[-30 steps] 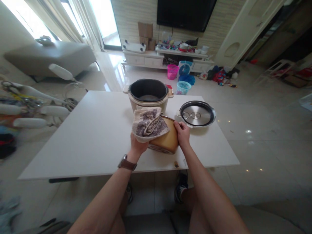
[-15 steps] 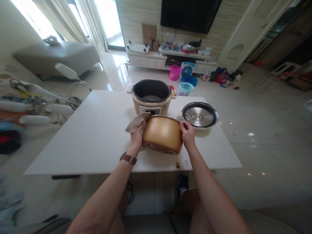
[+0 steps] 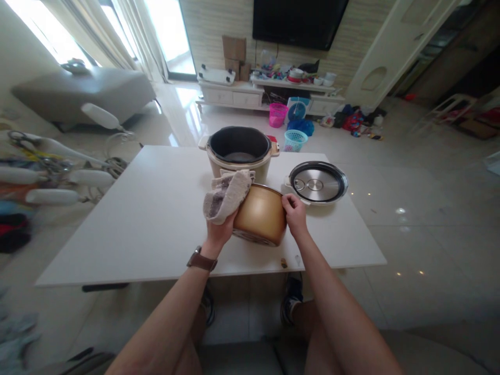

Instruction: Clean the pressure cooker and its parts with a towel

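Note:
A gold inner pot (image 3: 261,212) is tilted over the table, its base toward me and its opening facing away. My right hand (image 3: 295,212) pinches the pot's rim on the right side. On the left, my left hand (image 3: 221,229) is closed on a beige cloth (image 3: 229,197) with dark patches, pressed to the pot's wall; most of its fingers are hidden by the cloth. Just behind stands the rice cooker body (image 3: 239,148), with a dark, hollow interior. To the right lies the cooker's round lid (image 3: 319,182), its metal inner side up.
Everything rests on a white table (image 3: 128,224). Near its front edge lie a small brown piece (image 3: 284,263) and a small clear piece (image 3: 297,260). Beyond the table, a light blue basket (image 3: 296,139) and a pink basket (image 3: 278,114) stand on the floor.
My left hand and the cloth have shifted up along the pot's left side, so more cloth shows and it covers the cooker's front panel. My right hand still holds the rim.

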Demonstrator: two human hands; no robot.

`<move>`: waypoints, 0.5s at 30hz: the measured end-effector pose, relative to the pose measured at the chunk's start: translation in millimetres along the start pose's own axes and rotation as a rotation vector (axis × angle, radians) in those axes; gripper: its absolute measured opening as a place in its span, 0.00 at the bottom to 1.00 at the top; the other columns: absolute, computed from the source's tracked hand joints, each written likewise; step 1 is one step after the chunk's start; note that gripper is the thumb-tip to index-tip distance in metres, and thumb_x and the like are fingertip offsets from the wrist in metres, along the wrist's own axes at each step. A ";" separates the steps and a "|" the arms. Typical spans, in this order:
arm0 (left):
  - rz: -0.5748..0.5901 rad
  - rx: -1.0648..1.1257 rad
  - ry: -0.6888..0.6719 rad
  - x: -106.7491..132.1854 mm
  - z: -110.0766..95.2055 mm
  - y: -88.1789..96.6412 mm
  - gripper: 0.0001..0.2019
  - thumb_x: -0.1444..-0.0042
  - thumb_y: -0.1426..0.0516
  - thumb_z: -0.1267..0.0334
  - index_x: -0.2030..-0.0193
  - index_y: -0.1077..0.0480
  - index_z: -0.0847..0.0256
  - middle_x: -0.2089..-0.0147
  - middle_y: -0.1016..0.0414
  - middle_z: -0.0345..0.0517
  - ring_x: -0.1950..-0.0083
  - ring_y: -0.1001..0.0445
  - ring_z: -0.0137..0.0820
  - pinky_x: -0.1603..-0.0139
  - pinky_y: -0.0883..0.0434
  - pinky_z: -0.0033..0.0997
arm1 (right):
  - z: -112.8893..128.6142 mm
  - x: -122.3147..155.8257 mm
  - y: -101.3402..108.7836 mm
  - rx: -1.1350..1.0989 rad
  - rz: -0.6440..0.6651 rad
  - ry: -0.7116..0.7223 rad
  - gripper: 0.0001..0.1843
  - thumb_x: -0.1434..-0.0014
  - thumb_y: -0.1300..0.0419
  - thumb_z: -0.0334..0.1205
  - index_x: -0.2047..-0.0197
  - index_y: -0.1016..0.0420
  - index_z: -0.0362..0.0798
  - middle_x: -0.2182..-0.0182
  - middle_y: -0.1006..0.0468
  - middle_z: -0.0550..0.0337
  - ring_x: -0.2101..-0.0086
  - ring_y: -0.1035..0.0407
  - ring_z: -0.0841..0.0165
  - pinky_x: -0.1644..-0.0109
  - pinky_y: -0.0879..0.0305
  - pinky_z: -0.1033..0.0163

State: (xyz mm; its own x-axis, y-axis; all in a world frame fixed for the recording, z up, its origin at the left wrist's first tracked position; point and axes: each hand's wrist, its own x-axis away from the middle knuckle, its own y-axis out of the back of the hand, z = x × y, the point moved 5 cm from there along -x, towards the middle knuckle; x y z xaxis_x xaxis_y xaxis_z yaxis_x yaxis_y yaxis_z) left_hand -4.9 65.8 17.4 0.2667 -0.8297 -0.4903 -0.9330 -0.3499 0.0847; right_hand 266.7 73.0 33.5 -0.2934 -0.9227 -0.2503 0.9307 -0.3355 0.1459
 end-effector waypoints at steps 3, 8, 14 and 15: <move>0.071 -0.065 -0.088 2.3 -8.7 -2.5 0.21 0.40 0.32 0.48 0.46 0.22 0.57 0.41 0.19 0.54 0.33 0.25 0.48 0.23 0.38 0.60 | 8.8 3.3 -0.2 0.009 -0.035 0.046 0.21 0.37 0.40 0.61 0.65 0.25 0.50 0.70 0.26 0.60 0.65 0.34 0.63 0.60 0.40 0.59; 0.006 0.058 0.163 0.7 -10.8 -4.5 0.20 0.42 0.31 0.51 0.46 0.22 0.56 0.39 0.19 0.52 0.33 0.24 0.45 0.22 0.38 0.52 | 6.3 6.3 -1.2 -0.004 -0.051 -0.020 0.27 0.38 0.39 0.65 0.74 0.36 0.52 0.77 0.38 0.66 0.71 0.44 0.68 0.66 0.47 0.61; -0.163 0.197 0.455 -3.3 16.4 -3.6 0.19 0.45 0.31 0.60 0.47 0.20 0.60 0.39 0.18 0.52 0.33 0.24 0.44 0.21 0.38 0.47 | -4.9 1.2 4.7 0.013 -0.040 -0.051 0.35 0.47 0.33 0.73 0.77 0.42 0.53 0.78 0.44 0.69 0.72 0.49 0.71 0.69 0.52 0.62; -0.187 0.209 0.497 -3.3 24.8 -3.6 0.18 0.44 0.32 0.60 0.48 0.20 0.60 0.39 0.18 0.52 0.33 0.24 0.43 0.21 0.39 0.47 | -6.0 -0.3 6.0 0.011 -0.038 -0.050 0.35 0.47 0.33 0.74 0.78 0.42 0.53 0.78 0.44 0.69 0.73 0.49 0.71 0.69 0.52 0.62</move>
State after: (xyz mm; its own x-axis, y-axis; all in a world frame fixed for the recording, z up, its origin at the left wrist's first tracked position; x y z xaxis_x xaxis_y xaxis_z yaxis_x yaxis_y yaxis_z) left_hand -8.5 80.6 -2.8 0.4664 -0.8845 -0.0090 -0.8735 -0.4590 -0.1621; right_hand 273.7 72.4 28.7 -0.3391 -0.9175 -0.2077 0.9164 -0.3721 0.1477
